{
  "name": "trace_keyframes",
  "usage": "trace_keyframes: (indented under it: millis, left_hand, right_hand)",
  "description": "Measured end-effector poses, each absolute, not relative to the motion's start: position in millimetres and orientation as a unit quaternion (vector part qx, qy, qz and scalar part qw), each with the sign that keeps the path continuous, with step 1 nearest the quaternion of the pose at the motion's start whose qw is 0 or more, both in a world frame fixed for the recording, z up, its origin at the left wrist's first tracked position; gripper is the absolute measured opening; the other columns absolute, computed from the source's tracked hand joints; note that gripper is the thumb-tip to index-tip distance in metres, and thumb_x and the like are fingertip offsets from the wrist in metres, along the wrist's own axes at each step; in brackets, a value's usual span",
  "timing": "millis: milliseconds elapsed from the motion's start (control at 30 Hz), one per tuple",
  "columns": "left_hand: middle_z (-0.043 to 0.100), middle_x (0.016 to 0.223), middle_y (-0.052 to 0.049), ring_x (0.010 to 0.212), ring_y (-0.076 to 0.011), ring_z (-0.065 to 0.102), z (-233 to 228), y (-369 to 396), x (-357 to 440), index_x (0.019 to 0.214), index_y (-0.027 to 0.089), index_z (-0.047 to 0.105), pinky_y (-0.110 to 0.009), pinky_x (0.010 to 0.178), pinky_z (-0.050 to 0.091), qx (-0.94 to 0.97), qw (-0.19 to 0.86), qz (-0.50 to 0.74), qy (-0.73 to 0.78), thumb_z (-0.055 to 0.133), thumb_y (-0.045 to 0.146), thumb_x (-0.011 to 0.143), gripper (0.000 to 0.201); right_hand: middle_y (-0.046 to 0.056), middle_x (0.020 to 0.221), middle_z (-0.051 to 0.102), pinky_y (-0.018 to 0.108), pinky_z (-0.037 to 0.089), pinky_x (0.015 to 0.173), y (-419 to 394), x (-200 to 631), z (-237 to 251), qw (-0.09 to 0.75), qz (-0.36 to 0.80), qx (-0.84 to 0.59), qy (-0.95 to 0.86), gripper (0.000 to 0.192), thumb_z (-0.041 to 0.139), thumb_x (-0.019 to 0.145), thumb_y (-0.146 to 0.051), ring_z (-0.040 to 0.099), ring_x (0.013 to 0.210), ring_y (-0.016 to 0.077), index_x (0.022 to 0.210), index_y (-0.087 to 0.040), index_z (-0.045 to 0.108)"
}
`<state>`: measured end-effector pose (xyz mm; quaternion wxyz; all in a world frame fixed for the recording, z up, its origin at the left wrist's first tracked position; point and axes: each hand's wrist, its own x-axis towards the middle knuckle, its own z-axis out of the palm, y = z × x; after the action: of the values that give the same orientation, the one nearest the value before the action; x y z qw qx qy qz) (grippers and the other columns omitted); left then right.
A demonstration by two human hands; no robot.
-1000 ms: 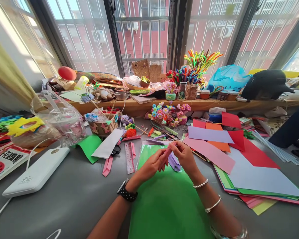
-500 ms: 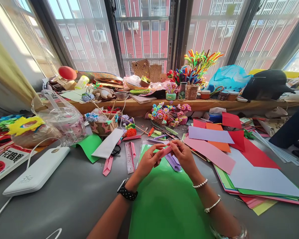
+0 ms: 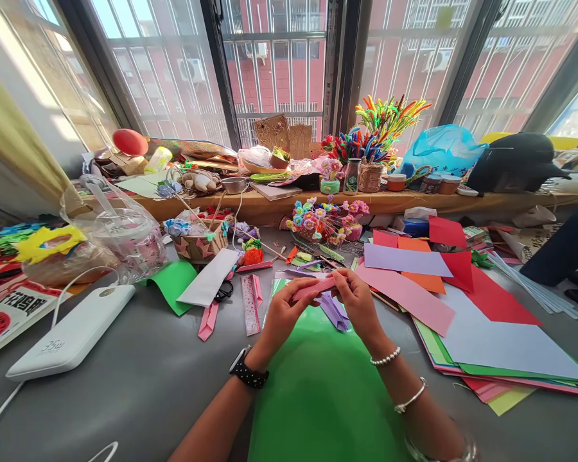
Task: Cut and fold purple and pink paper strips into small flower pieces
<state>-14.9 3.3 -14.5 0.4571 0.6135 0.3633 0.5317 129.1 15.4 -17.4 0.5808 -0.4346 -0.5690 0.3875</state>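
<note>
Leftmost, a white power bank (image 3: 70,334) lies on the grey surface (image 3: 139,385), with a pink ruler (image 3: 250,305) further right. Near the middle, the left hand (image 3: 283,316) pinches the left end of a folded pink paper strip (image 3: 314,288), and the right hand (image 3: 356,300) grips its right end, fingers closed on it. They hold the strip just above a green sheet (image 3: 318,391), with a folded purple paper (image 3: 334,311) between the hands. Right of them, coloured paper sheets (image 3: 462,308) lie spread out.
</note>
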Motion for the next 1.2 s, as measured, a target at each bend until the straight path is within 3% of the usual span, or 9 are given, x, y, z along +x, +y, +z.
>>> trace_keyframes:
  millis: [267,433,567,733,1000,1200]
  left_hand:
    - [0.062,0.096,-0.006,0.082,-0.0183,0.062,-12,4,-19,0.095,0.012,0.058,-0.035,0.079,0.051,0.589,0.489,0.529,0.365,0.057,0.027,0.075,0.025]
    - [0.06,0.101,-0.007,0.09,-0.0187,0.058,-9,6,-22,0.092,0.013,0.059,-0.031,0.073,0.053,0.611,0.478,0.536,0.333,0.052,0.026,0.078,0.02]
    - [0.06,0.102,-0.007,0.079,-0.0148,0.061,-7,7,-24,0.099,0.015,0.055,-0.028,0.067,0.054,0.596,0.491,0.538,0.339,0.054,0.025,0.077,0.024]
    - [0.062,0.094,-0.005,0.067,-0.0125,0.063,-7,7,-26,0.098,0.014,0.056,-0.025,0.062,0.054,0.562,0.507,0.546,0.36,0.056,0.027,0.075,0.026]
    - [0.065,0.09,-0.005,0.074,-0.0149,0.063,-7,8,-28,0.094,0.014,0.061,-0.025,0.067,0.053,0.555,0.535,0.525,0.36,0.058,0.027,0.074,0.024]
    - [0.067,0.075,-0.002,0.059,-0.0136,0.064,-6,10,-31,0.096,0.014,0.06,-0.025,0.057,0.054,0.536,0.547,0.532,0.362,0.061,0.026,0.071,0.028]
  right_hand:
    - [-0.004,0.052,0.045,0.019,0.029,0.039,14,126,-16,0.585,0.444,-0.388,-0.558,0.025,0.048,0.078,-0.041,0.037,0.043,0.0075,0.082,-0.017,0.055]
    - [-0.004,0.053,0.048,0.02,0.037,0.043,11,126,-11,0.586,0.431,-0.381,-0.571,0.022,0.05,0.078,-0.038,0.044,0.046,0.0088,0.081,-0.017,0.056]
    - [-0.003,0.054,0.05,0.022,0.04,0.046,10,125,-11,0.596,0.418,-0.363,-0.582,0.018,0.05,0.079,-0.034,0.047,0.047,0.0092,0.082,-0.017,0.057]
    - [-0.002,0.059,0.054,0.023,0.045,0.051,9,123,-12,0.6,0.407,-0.347,-0.595,0.016,0.052,0.078,-0.031,0.05,0.05,0.0096,0.082,-0.018,0.06]
    - [-0.002,0.064,0.055,0.022,0.048,0.053,8,124,-12,0.605,0.388,-0.332,-0.611,0.013,0.051,0.08,-0.028,0.054,0.054,0.0094,0.081,-0.019,0.059]
    - [-0.001,0.072,0.057,0.023,0.05,0.056,10,126,-14,0.589,0.367,-0.319,-0.646,0.013,0.05,0.081,-0.027,0.057,0.058,0.0096,0.083,-0.019,0.06]
